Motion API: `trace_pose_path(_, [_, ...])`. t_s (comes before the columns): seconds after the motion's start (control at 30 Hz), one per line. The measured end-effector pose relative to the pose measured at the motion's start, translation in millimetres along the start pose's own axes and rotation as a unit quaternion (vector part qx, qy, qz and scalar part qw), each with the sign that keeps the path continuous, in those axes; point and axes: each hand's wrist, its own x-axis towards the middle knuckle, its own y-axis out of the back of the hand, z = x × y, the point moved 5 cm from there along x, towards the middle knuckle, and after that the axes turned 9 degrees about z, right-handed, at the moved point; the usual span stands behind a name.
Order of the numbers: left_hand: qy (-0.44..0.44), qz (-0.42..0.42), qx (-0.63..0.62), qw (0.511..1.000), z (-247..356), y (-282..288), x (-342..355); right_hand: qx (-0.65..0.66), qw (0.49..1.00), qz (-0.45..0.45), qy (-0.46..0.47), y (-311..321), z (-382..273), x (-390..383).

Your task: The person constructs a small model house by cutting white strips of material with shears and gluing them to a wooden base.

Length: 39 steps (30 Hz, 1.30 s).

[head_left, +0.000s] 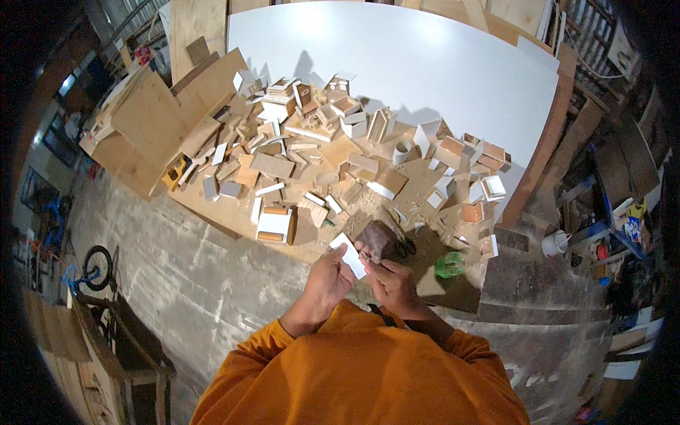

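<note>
My left hand (328,281) is closed on a small flat white board (348,256), its thumb lying along one side. At the board's right edge is my right hand (394,283), its fingers pinched together around something too small to make out. Just beyond the right fingers a dark brown block-like piece (377,239) sits at the table's near edge; whether the fingers touch it cannot be told. Left of the board stands a small white and wooden box (276,225) with two brown strips. A green see-through plastic container (450,264) rests to the right.
Wood offcuts and small boxes (273,166) are heaped across the worktable (432,287). A large white panel (397,53) stands behind them. A plywood box (152,106) and a yellow tool (177,172) are at left. A white bucket (554,244) stands right, a bicycle wheel (96,268) far left.
</note>
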Motion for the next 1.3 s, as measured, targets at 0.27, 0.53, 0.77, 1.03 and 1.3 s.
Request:
trace_pose_path(0.27, [0.009,-0.023,-0.027,0.999,4.2,-28.8,-11.2,-0.069,0.997,-0.03,0.033,-7.1,0.0,-1.9])
trace_pose_path(0.53, [0.0,-0.023,-0.012,1.0,-0.4,-13.5,2.3,-0.057,0.997,-0.047,0.028,-6.8,-2.6,0.0])
trace_pose_path(0.77, [-0.029,-0.082,0.05,0.995,9.4,-36.7,-13.2,0.24,0.952,0.038,-0.186,12.6,22.6,0.9])
trace_pose_path(1.03, [-0.086,-0.125,0.177,0.972,4.9,-50.7,-21.9,0.242,0.942,-0.074,-0.222,4.7,13.6,13.4])
trace_pose_path(1.3, [-0.02,-0.049,0.185,0.981,3.9,-37.8,-15.8,0.176,0.943,-0.133,-0.249,0.7,26.8,8.1])
